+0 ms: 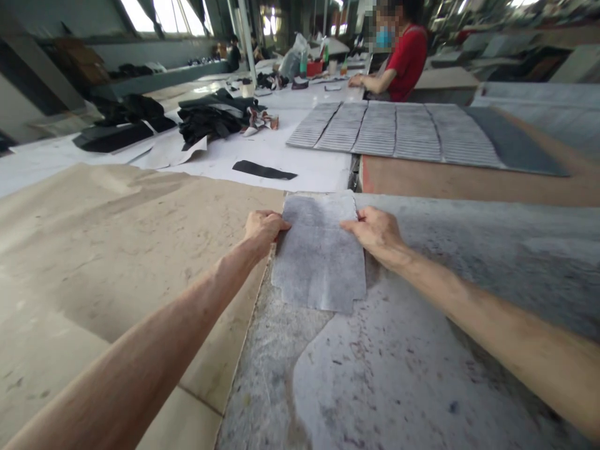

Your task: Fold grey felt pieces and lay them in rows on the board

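Note:
A grey, fabric-like cut panel (pixel 321 262) with notched lower corners lies in front of me, over the stained grey work surface (pixel 375 375). At its upper left edge, my left hand (pixel 266 226) pinches it, thumb on top and fingers partly beneath. Opposite, my right hand (pixel 375 228) grips the upper right edge the same way. The fingers under the panel are hidden. Its far edge looks slightly raised, but I cannot tell by how much.
Brown paper (pixel 140 250) covers the left side. Beyond lie a black strip (pixel 265 170), a heap of dark pieces (pixel 215 119) and a board with rows of grey strips (pixel 394 131). A person in a red top (pixel 407 62) works at the far table.

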A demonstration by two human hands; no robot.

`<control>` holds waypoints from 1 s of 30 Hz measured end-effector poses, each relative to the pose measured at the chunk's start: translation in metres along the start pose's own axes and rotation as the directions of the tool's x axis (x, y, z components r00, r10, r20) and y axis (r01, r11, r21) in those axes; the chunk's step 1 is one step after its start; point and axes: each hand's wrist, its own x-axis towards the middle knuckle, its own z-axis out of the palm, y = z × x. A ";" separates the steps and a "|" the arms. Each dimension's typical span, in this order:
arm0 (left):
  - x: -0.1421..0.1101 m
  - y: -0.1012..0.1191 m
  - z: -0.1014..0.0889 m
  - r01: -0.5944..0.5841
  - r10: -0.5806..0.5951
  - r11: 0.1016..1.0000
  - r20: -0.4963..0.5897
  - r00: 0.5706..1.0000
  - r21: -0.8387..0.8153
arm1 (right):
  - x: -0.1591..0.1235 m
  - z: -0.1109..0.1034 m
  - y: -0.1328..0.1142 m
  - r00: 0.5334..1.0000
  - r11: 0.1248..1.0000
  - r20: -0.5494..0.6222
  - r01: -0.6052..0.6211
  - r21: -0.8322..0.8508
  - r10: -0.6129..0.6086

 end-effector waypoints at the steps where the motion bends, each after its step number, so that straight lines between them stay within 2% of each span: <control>1: 0.010 0.002 0.002 -0.006 0.006 1.000 -0.017 1.000 0.011 | 0.009 0.004 -0.001 1.000 1.000 -0.011 0.003 -0.008 -0.004; 6: 0.053 0.012 0.009 -0.046 0.054 0.996 -0.103 0.993 0.078 | 0.049 0.020 -0.005 0.998 0.999 -0.054 0.019 -0.048 -0.021; 10: 0.070 0.012 0.013 -0.053 0.074 0.989 -0.148 0.986 0.140 | 0.067 0.026 -0.006 0.997 0.995 -0.070 -0.029 -0.094 0.023; 21: 0.071 0.005 0.016 -0.007 0.038 0.977 -0.140 0.989 0.214 | 0.069 0.022 -0.013 0.988 0.984 0.059 -0.136 -0.114 0.143; 25: 0.067 0.004 0.017 -0.059 0.097 0.972 -0.156 0.983 0.229 | 0.069 0.024 -0.007 0.989 0.988 0.086 -0.112 -0.108 0.121; 30: 0.059 -0.002 0.021 -0.142 0.188 0.962 -0.190 0.964 0.232 | 0.065 0.027 0.000 0.996 0.994 0.051 -0.072 -0.085 0.077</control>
